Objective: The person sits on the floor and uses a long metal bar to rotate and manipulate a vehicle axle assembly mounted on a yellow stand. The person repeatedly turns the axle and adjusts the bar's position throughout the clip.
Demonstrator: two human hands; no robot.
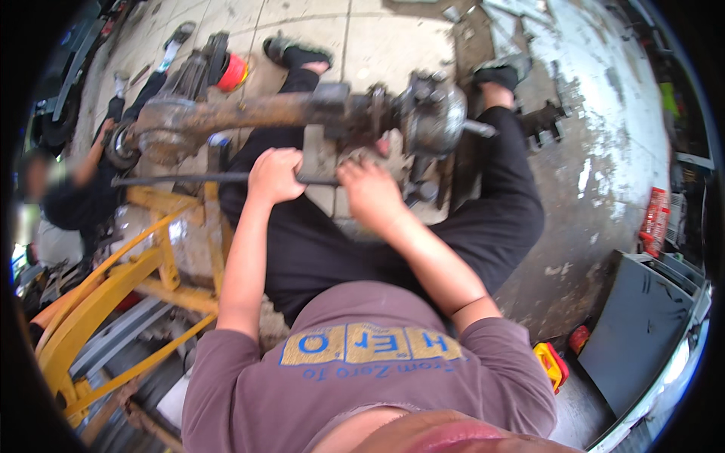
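A long dark metal bar (181,179) runs sideways in front of my body, just on the near side of a rusty axle housing (249,113). My left hand (275,175) is closed in a fist around it. My right hand (370,187) lies over the bar's right end, fingers curled, close below the axle. What lies beneath those fingers is partly hidden. At the axle's right end sits a round metal hub (438,113) with a short shaft (481,128) sticking out. My legs are spread on either side of this end.
A yellow metal frame (162,260) stands at left. Beyond it another person (75,192) crouches by the axle's left end. A red and yellow ring (233,73) lies behind the axle. Right are a dark metal part (544,124), a grey cabinet (634,332) and a red box (654,219).
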